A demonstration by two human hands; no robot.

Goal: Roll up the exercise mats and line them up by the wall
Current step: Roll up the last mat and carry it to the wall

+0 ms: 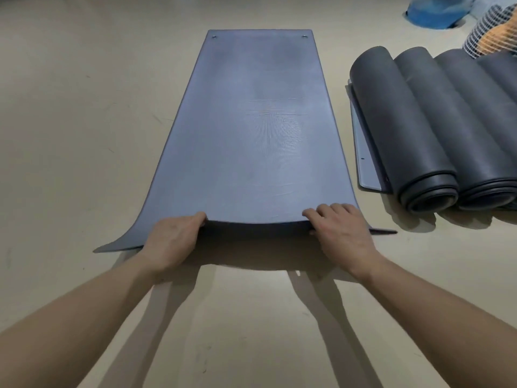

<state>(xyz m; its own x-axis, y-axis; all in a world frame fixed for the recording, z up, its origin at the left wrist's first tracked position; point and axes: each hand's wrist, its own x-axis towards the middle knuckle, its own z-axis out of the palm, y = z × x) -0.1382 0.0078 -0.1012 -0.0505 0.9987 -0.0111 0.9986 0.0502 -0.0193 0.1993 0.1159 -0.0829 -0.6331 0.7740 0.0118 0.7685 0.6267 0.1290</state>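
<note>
Left hand point(173, 238) and right hand point(340, 230) each grip the raised near edge of the flat mat point(260, 130) on the floor point(70, 121), left of the rolled mats point(436, 130).

One wide-angle camera, worn on the head, looked forward and steeply down at the floor point(70, 135). It sat close, with the left hand point(173, 239) and right hand point(341, 233) low in the centre of its view. The flat mat point(257, 121) ran straight away from it; rolled mats point(419, 130) lay at the upper right edge.
</note>
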